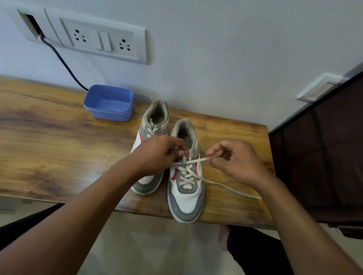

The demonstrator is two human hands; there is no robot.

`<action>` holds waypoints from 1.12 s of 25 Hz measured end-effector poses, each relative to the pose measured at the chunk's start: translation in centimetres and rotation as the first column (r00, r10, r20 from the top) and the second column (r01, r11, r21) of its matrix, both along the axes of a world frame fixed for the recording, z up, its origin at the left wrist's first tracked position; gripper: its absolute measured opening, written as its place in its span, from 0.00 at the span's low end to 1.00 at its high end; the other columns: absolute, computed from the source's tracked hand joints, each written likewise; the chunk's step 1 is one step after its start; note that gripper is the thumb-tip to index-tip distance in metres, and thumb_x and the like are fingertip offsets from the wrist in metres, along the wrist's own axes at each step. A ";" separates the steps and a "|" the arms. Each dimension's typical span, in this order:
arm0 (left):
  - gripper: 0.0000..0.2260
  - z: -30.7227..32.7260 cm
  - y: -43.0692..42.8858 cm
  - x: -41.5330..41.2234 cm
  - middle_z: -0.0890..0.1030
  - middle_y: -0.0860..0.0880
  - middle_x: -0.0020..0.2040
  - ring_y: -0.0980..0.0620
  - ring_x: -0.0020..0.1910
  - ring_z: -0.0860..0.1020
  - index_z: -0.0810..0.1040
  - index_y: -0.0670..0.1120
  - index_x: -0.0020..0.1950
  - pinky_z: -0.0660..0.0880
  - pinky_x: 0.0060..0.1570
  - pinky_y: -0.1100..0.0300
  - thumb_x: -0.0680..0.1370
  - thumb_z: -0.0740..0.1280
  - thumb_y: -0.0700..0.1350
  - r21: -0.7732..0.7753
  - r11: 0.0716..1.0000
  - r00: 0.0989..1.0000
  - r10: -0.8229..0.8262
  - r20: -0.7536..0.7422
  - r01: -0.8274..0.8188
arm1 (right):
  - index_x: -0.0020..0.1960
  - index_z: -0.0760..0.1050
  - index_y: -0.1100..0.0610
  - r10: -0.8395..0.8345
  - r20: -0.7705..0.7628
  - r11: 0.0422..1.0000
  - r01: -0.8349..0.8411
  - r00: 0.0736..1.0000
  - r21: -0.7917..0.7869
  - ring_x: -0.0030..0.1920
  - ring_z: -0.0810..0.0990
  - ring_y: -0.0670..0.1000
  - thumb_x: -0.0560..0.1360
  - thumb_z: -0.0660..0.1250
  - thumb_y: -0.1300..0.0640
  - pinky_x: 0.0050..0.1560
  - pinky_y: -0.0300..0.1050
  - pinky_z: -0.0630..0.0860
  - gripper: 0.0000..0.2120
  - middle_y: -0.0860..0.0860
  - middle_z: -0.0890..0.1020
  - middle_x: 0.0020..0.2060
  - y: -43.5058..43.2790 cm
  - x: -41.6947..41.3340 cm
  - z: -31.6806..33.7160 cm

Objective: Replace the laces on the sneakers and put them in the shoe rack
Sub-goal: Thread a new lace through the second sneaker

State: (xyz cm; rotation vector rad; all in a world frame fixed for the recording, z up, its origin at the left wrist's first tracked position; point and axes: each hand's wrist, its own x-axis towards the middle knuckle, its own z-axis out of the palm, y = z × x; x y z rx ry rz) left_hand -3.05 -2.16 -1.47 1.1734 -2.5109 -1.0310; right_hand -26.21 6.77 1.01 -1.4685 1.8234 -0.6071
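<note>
Two white, grey and red sneakers stand side by side on the wooden table (53, 137), toes toward me. The right sneaker (185, 197) is laced partway with a cream lace (187, 172). My left hand (161, 153) grips that sneaker's tongue and upper eyelets. My right hand (235, 159) pinches one lace end, pulled out to the right. The lace's other end (236, 190) trails across the table to the right edge. The left sneaker (153, 126) is laced and partly hidden behind my left hand.
An empty blue plastic tub (109, 103) sits at the back of the table by the wall. A black cable (64, 61) runs from the wall sockets (101, 40) down behind it. A dark cabinet (324, 152) stands right of the table. My legs show below the front edge.
</note>
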 end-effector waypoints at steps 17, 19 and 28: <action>0.08 0.0 0.0 0.2 0.83 0.55 0.39 0.55 0.41 0.82 0.83 0.58 0.53 0.80 0.45 0.50 0.82 0.66 0.46 0.059 0.998 0.999 0.013 -0.030 -0.011 | 0.45 0.86 0.47 0.034 -0.005 0.998 -0.034 0.999 -0.056 0.37 0.82 0.43 0.74 0.79 0.58 0.40 0.42 0.80 0.06 0.43 0.86 0.37 -0.5 -0.2 -0.8; 0.08 0.1 0.1 0.1 0.83 0.55 0.39 0.55 0.40 0.82 0.83 0.58 0.53 0.80 0.45 0.49 0.82 0.66 0.45 0.045 0.999 1.000 0.013 -0.026 -0.012 | 0.46 0.87 0.48 0.110 0.014 0.993 -0.109 0.994 -0.047 0.37 0.82 0.43 0.75 0.79 0.57 0.41 0.44 0.82 0.05 0.43 0.86 0.37 -0.3 1.0 -1.3; 0.08 0.5 0.5 0.1 0.82 0.57 0.37 0.54 0.41 0.81 0.83 0.57 0.51 0.80 0.45 0.50 0.82 0.66 0.46 0.051 0.998 0.999 0.030 -0.023 -0.029 | 0.42 0.85 0.46 0.023 -0.035 0.999 -0.025 0.999 -0.043 0.34 0.81 0.42 0.74 0.77 0.58 0.38 0.43 0.79 0.07 0.42 0.85 0.35 -0.6 0.6 -1.2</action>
